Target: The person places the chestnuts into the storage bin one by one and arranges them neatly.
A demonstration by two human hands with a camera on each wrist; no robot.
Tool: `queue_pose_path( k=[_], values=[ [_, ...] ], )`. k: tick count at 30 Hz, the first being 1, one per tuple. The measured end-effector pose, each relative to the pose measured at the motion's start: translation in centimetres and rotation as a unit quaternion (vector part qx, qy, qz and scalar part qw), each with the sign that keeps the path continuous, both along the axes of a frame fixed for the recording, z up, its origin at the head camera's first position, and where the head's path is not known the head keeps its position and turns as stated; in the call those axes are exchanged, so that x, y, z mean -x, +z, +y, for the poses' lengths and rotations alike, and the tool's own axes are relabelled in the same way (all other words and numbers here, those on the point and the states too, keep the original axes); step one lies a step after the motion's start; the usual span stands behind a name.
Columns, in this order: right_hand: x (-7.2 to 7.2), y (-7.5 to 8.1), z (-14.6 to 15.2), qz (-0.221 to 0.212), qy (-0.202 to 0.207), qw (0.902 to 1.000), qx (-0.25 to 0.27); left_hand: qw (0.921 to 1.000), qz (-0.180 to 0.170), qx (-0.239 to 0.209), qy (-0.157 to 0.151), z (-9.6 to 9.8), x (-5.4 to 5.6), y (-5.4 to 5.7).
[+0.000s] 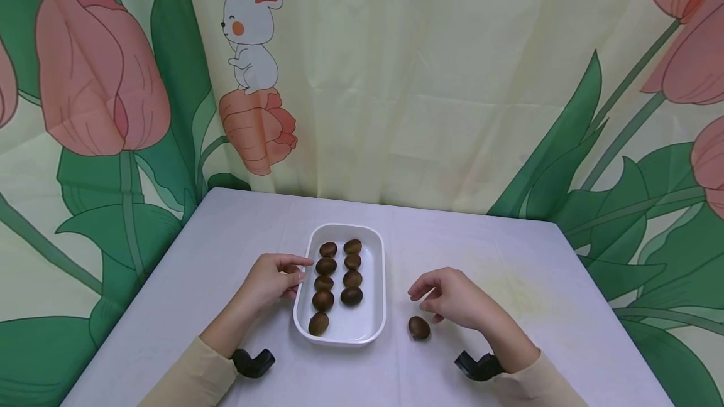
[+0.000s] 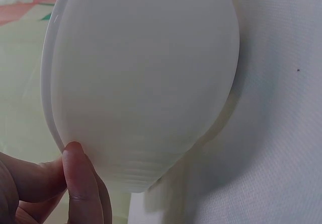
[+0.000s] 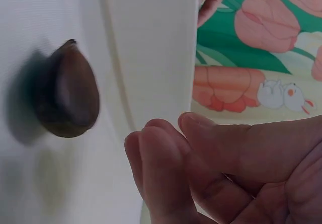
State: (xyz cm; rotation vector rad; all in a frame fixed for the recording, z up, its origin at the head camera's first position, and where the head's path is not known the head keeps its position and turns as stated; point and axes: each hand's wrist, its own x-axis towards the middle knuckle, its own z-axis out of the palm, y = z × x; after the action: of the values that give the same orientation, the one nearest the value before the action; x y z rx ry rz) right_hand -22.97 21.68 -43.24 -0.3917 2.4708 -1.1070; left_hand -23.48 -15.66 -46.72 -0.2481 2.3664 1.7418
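A white rectangular tray (image 1: 370, 325) stands on the table with several brown chestnuts (image 1: 323, 300) lined up inside in two columns. My left hand (image 1: 277, 276) holds the tray's left side, its fingertips (image 2: 75, 156) at the rim and outer wall. To the right of the tray, a single chestnut (image 1: 419, 328) lies on the cloth; it shows large and close in the right wrist view. Just above and beyond it hovers my right hand (image 1: 452, 297), fingers loosely bent with nothing between them, thumb and fingertips a little apart from the nut.
A white cloth covers the table (image 1: 475, 250), with a faint yellowish stain (image 1: 515, 291) on the right. Behind it hangs a curtain (image 1: 396, 80) printed with tulips and a rabbit on a carrot. A black wrist mount (image 1: 252, 363) sits on each forearm.
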Motion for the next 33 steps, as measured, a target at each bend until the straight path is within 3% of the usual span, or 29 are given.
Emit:
queue_pose_path(
  k=[13,26,33],
  values=[
    [-0.4,-2.4,0.7,-0.021,0.003,0.9998,-0.002,1.0,0.003,0.0,-0.002,0.0,0.0,0.0],
    [-0.8,-3.5,0.4,-0.006,0.016,0.9995,-0.026,1.0,-0.001,0.003,0.002,0.0,0.1,0.0],
    [-1.1,-3.6,0.3,0.024,0.038,0.998,-0.043,1.0,-0.001,0.0,0.001,0.0,0.0,0.0]
  ],
)
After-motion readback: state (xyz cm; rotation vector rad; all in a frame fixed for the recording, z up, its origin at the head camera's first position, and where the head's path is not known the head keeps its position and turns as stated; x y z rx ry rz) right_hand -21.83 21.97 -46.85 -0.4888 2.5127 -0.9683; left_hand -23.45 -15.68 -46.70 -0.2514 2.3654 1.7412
